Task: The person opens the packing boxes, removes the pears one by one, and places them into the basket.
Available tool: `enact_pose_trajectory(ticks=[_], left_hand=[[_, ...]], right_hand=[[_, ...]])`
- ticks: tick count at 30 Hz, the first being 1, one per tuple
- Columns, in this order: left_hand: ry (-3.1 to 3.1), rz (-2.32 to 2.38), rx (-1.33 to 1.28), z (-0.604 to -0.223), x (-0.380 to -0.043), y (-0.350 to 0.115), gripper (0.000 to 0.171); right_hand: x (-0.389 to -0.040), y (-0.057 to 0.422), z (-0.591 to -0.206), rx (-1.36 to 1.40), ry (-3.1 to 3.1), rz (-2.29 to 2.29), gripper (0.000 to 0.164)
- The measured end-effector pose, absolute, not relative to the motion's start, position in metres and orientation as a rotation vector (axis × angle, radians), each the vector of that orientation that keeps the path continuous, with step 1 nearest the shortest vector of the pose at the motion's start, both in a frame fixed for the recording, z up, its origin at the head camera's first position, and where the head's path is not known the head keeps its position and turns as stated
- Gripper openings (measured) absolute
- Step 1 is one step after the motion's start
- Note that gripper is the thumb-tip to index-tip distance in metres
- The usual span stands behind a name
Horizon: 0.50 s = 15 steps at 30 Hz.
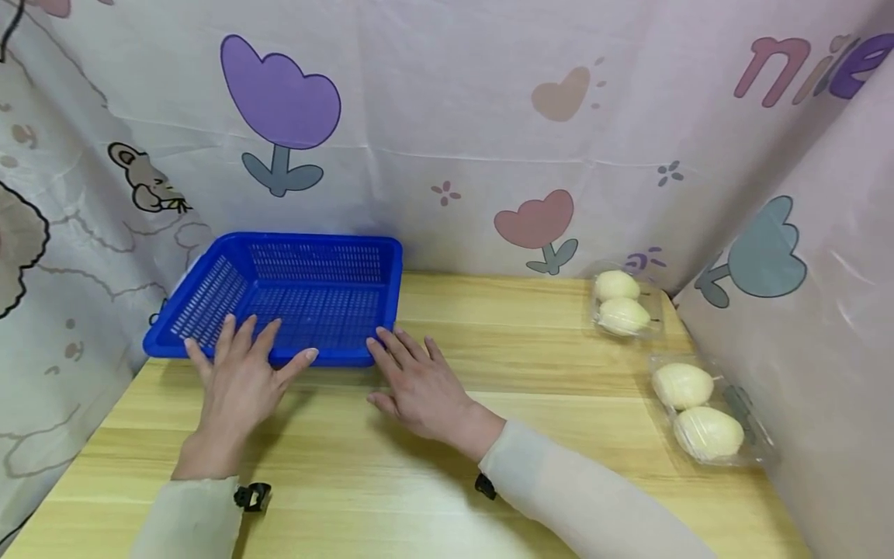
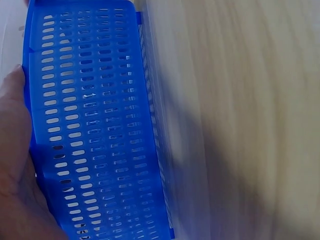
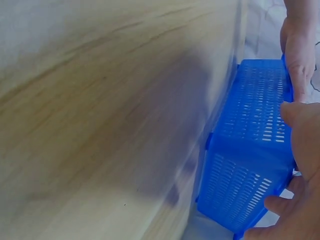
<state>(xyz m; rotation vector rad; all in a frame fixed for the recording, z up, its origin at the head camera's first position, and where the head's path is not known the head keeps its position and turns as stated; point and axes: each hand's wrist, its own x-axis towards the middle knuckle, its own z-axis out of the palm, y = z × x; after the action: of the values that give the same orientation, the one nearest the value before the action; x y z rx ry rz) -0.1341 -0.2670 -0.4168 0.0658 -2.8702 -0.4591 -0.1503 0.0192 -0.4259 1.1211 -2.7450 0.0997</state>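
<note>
A blue plastic basket (image 1: 342,357) with slotted walls sits at the back left of the wooden table, its inside bare. My left hand (image 1: 240,384) lies over its near rim, fingers spread and reaching across the edge. At the near right corner, my right hand (image 1: 426,392) has its extended fingers against the rim, thumb apart. The left wrist view shows the basket's slotted outer wall (image 2: 95,125) beside the left hand (image 2: 17,165). From the right wrist, both the right hand (image 3: 307,150) and the left hand (image 3: 300,55) appear along the rim.
Two clear plastic packs stand at the table's right side, the farther pack (image 1: 656,322) and the nearer pack (image 1: 754,446), each with two pale yellow egg-shaped pieces. A printed curtain (image 1: 433,116) encloses the table (image 1: 363,497) at the back and sides.
</note>
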Motion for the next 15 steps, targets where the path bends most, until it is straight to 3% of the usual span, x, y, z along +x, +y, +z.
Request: enact_pose_trajectory(ticks=[15], left_hand=[[-2.896,-0.431,0.01,-0.418,-0.154,-0.277,0.092]], right_hand=[[-0.163,0.014,-0.43,1.11,-2.763,0.041,0.077]])
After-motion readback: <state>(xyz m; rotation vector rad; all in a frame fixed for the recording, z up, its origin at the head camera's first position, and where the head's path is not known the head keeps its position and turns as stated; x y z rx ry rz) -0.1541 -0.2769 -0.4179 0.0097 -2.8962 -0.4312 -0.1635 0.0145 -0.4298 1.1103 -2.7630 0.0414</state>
